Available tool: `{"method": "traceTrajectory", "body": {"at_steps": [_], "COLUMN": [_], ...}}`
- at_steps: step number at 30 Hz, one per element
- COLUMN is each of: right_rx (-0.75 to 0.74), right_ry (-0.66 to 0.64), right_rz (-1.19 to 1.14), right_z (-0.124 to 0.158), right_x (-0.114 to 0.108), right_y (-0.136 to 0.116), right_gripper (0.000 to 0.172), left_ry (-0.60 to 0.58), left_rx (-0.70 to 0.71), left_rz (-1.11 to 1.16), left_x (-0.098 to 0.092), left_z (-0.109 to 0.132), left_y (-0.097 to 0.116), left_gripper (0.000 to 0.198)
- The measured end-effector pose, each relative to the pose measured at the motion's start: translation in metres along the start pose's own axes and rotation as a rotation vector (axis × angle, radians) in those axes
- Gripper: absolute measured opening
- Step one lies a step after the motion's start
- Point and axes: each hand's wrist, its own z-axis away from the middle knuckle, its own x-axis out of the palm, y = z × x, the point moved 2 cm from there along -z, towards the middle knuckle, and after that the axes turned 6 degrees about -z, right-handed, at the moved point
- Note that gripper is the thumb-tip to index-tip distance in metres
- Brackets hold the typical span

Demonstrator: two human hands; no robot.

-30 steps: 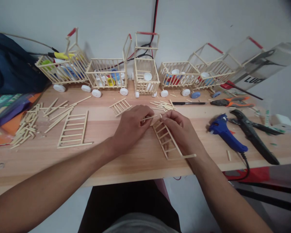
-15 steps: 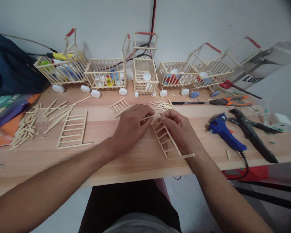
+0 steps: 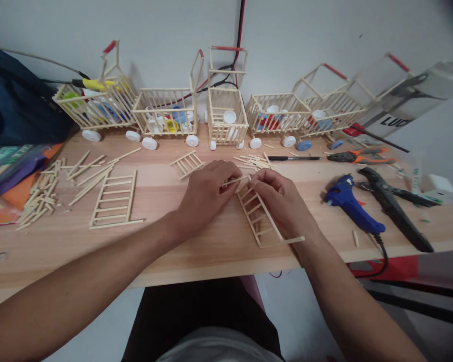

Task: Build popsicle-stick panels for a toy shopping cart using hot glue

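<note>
Left hand (image 3: pixel 206 193) is pinching a thin pale wooden stick (image 3: pixel 236 180) at the far end of a ladder-shaped stick frame (image 3: pixel 260 216) that is lying on the light wooden table (image 3: pixel 211 246). Right hand (image 3: pixel 283 201) is gripping that end. Seating the stick likely calls for square alignment.

Craft workbench (image 3: pixel 196 251), stick carts (image 3: pixel 166 113), glue gun (image 3: pixel 353 205), pliers (image 3: pixel 360 157)

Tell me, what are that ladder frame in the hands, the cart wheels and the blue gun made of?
Ladder frame and loose stick: thin, pale, likely bare wood or bamboo, matte. Cart wheels: smooth white plastic discs, seemingly bottle caps. Blue gun: moulded plastic with a slight sheen.
</note>
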Motion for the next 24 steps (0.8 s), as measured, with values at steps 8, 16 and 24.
{"method": "traceTrajectory", "body": {"at_steps": [8,16,24], "right_rx": [0.016,0.003,-0.009], "right_ry": [-0.011,-0.020,-0.027], "right_rz": [-0.014,-0.009,0.015], "right_z": [-0.0001,-0.0002,-0.0006], "right_x": [0.0000,-0.0008,-0.0022], "right_y": [0.0012,0.0018,0.0021], "right_gripper": [0.016,0.017,0.015], "left_ry": [-0.010,-0.014,-0.018], "left_rx": [0.005,0.011,-0.011], "left_rz": [-0.023,-0.012,-0.004], "left_x": [0.0004,0.0000,-0.0003], "left_z": [-0.0001,-0.0002,0.0003], "left_y": [0.0008,0.0007,0.0004], "left_gripper": [0.009,0.008,0.006]}}
